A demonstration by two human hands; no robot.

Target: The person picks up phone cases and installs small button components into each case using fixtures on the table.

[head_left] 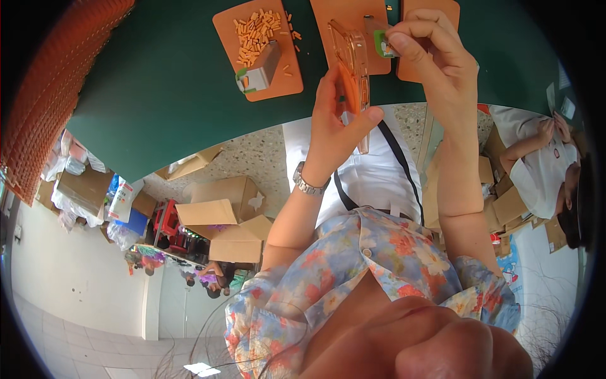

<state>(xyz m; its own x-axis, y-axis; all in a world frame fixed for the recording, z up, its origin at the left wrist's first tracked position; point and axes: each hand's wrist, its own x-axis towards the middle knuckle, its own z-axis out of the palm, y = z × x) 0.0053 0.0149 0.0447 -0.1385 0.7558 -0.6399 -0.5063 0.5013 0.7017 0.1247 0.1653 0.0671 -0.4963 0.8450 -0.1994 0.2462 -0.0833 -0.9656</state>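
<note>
Above the near part of the green bench (158, 76): both hands are working at once, and neither is resting.
Left hand (334, 129): it is gripping a thin clear-edged slab (358, 57), shaped like a phone case with an orange round part, thumb on one side and fingers on the other.
Right hand (449, 66): it is closing narrow, thumb against forefinger, on the green end of a carton (381, 43), just right of the slab.
Middle board (347, 9): it is lying beyond the left hand, under the slab and that carton.
Left board (281, 88): it is lying left of the left hand, carrying a heap of loose orange pieces (255, 31) and a grey carton (271, 60) with a green edge; strays (293, 26) are lying at its right edge and just past it.
Right board (407, 71): it is lying beneath the right hand, which is hiding much of it.
Done, as far as it shows: the pieces are lying out in the open left of the hands, seemingly tipped from their carton.
Left over: the slab and the pinched carton are not yet being set down, and the heap is lying ungathered; the work is looking midway. How full either carton is, I am not able to tell.
</note>
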